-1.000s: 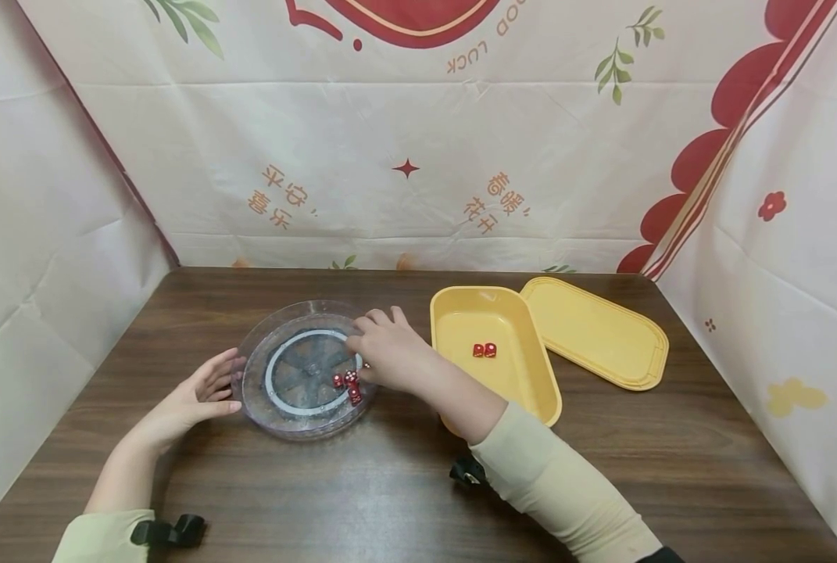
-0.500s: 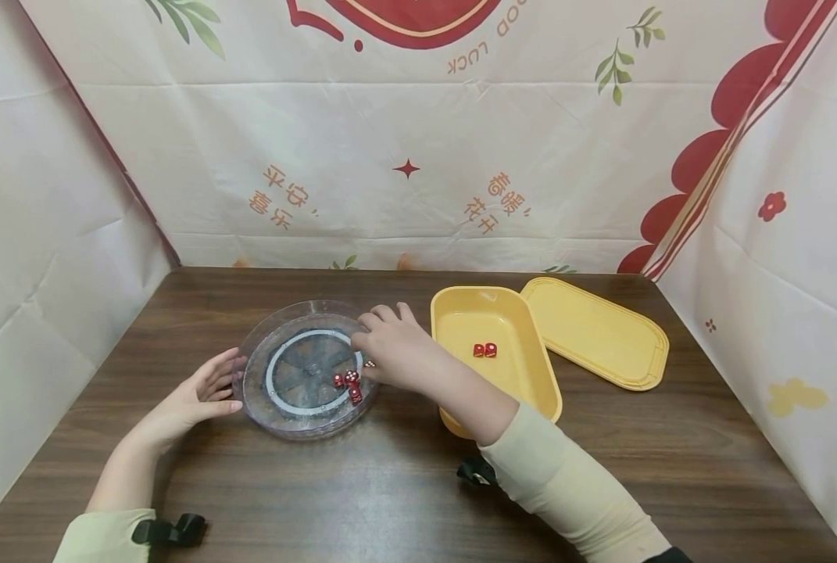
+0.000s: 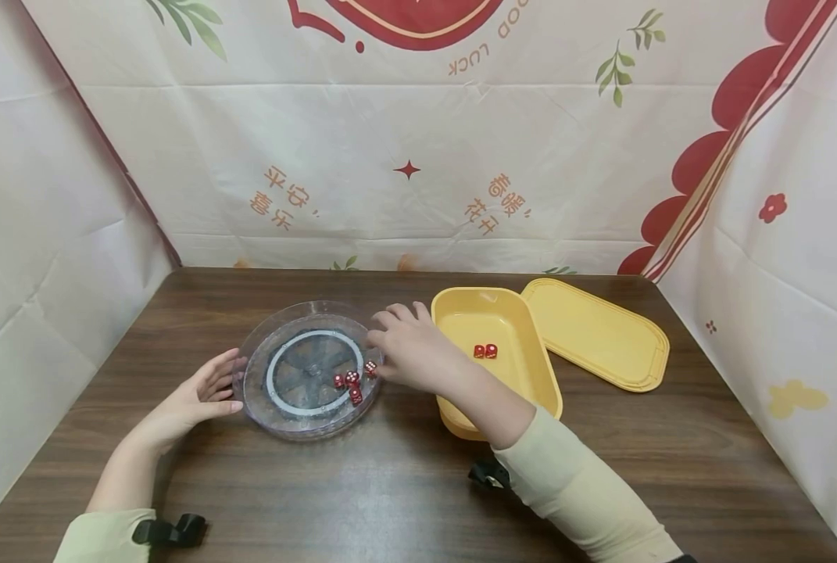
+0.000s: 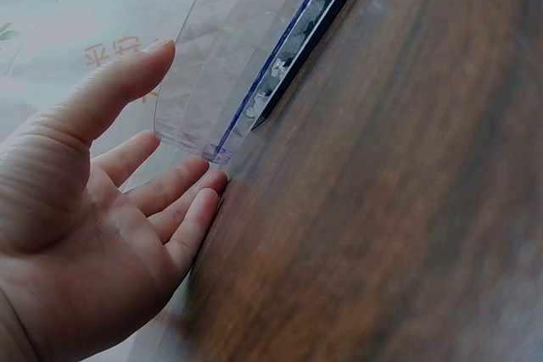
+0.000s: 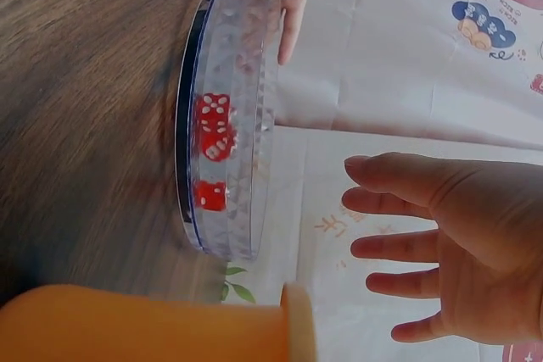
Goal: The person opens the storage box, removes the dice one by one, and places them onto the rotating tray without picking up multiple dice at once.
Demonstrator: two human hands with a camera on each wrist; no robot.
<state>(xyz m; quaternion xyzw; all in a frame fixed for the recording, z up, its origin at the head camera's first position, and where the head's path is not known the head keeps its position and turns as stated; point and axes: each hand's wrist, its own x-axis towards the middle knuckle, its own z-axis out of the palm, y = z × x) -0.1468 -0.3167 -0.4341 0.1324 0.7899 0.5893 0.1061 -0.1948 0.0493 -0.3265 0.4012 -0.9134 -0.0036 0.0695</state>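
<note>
A round clear plastic dish (image 3: 263, 418) with a white ring in its base stands on the table at left of centre. Several red dice (image 3: 352, 378) lie in its right part. My left hand (image 3: 200, 391) rests its loosely spread fingertips at the dish's left rim; the left wrist view shows the fingers close against the clear wall (image 4: 246, 31). Just right of the dish hovers my right hand (image 3: 414, 352), its fingers apart and nothing between them, as the right wrist view shows. Two more red dice (image 3: 485, 352) sit in a yellow box (image 3: 545, 391) under and beyond the right forearm.
A yellow lid (image 3: 597, 332) lies flat behind and right of the box. Brown wood-grain tabletop (image 3: 320, 500) extends in front of the dish. A printed white cloth (image 3: 404, 117) walls off the back and both sides.
My right hand has drawn back to the right from the dish, uncovering a die at its right rim. The left hand has stayed at the left rim.
</note>
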